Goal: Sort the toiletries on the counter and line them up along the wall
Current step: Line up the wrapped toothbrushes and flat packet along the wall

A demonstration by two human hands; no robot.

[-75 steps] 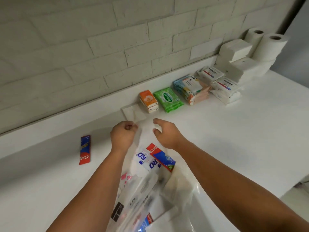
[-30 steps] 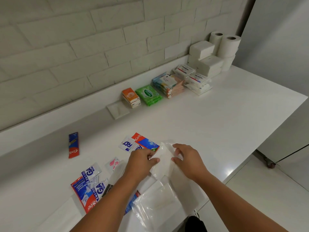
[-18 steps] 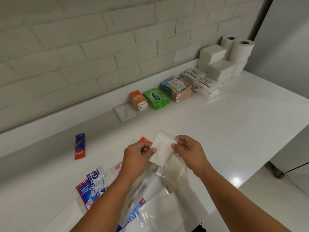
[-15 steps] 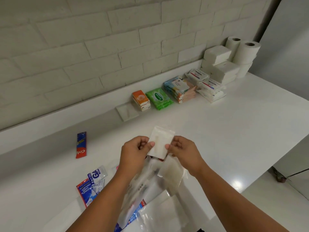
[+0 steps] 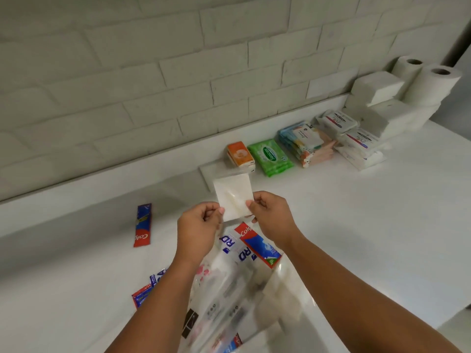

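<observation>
Two hands, left (image 5: 197, 231) and right (image 5: 271, 217), pinch a white packet (image 5: 233, 191) over white counter (image 5: 356, 225).

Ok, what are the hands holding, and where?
A white flat packet, pinched at its lower edge: left hand at the left corner, right hand at the right.

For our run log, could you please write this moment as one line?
step: sorting | left hand: pinches white packet | right hand: pinches same packet | packet: above counter | toothpaste sachet: on counter
</observation>
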